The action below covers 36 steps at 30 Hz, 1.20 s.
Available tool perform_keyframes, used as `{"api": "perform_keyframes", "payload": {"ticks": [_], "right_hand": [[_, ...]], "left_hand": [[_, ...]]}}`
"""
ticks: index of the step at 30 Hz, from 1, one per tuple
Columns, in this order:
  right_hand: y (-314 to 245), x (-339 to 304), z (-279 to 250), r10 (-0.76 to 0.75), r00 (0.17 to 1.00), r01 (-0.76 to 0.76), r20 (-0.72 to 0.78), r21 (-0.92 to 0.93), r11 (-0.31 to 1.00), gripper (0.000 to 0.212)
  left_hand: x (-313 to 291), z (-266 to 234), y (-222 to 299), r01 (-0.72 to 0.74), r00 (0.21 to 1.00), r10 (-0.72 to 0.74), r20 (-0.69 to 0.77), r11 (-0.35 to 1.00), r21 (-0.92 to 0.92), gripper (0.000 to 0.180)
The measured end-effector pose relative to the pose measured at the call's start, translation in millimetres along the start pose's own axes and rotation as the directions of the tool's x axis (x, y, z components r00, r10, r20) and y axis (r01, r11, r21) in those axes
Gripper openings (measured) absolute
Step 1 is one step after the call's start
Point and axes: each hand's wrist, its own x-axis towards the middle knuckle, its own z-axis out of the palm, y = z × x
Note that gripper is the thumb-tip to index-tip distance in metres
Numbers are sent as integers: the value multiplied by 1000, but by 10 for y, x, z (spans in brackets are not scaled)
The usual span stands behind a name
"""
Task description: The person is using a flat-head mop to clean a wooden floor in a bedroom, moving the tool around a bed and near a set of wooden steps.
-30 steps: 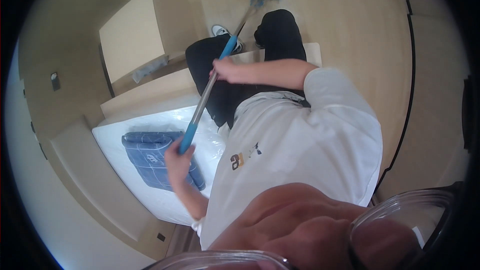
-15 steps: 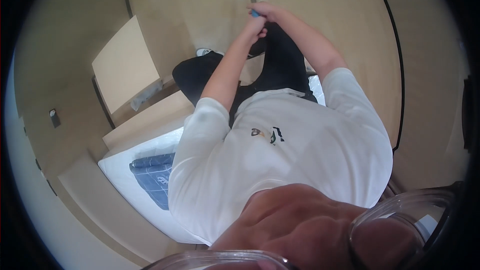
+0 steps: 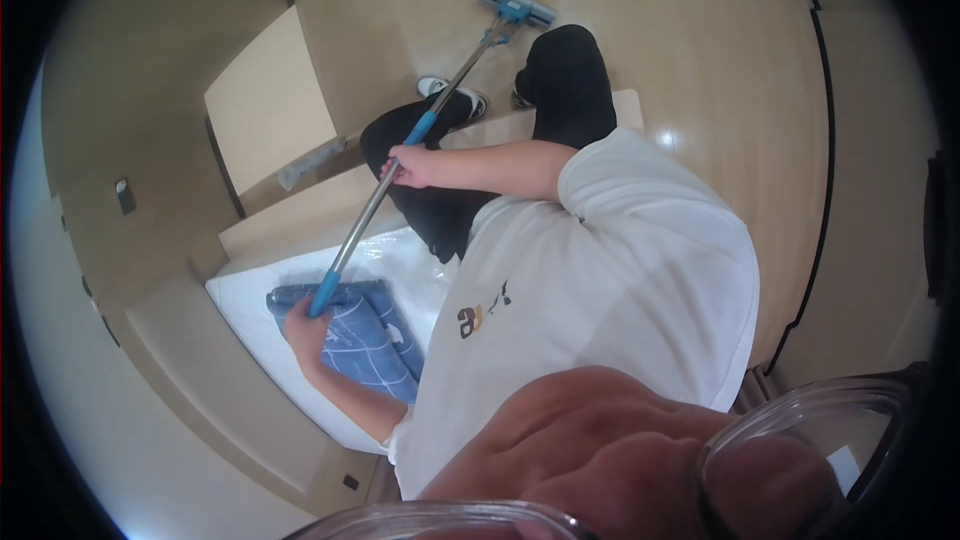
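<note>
A sponge mop (image 3: 362,215) with a metal pole and blue grips slants across my body. Its flat blue-and-grey head (image 3: 515,8) rests on the floor beyond my feet. My left hand (image 3: 306,324) is closed round the blue grip at the pole's near end, above a folded blue checked cloth (image 3: 365,345). Farther along, my right hand (image 3: 408,166) grips the pole just below its middle blue sleeve. My right forearm crosses in front of my waist. Some fingers of both hands are hidden behind the pole.
The folded cloth lies on a white mattress (image 3: 240,305) to my left, partly under clear plastic. Beside it stands a pale wooden cabinet (image 3: 270,100). Wood-look floor (image 3: 700,70) stretches ahead and right, with a dark strip (image 3: 830,140) along the right wall.
My hands, earlier together far in front of me, have drawn back and spread along the pole. The mop head has come into view, and the pole now slants toward my left.
</note>
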Motion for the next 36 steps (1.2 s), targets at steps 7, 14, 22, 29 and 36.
{"api": "perform_keyframes", "payload": {"ticks": [7,14,22,29,36], "right_hand": [[-1259,19,-375,-424,905,419,-12,-143,897,24],[-3178,-772,-1076,-534,845,477,-40,-393,786,20],[-3214,-1926,-1571,-430,887,454,170,-492,743,45],[-2451,-385,-1039,-118,966,110,232,46,993,44],[167,-790,-186,266,962,-263,66,-46,964,11]], "left_hand": [[591,646,945,-236,967,234,-105,972,-7,38],[1232,1895,3814,-144,799,506,326,686,-713,27],[1405,2234,4433,672,397,728,559,183,-717,9],[1441,942,1883,155,766,406,499,635,-756,19],[-202,-20,221,146,951,29,308,835,-530,34]]}}
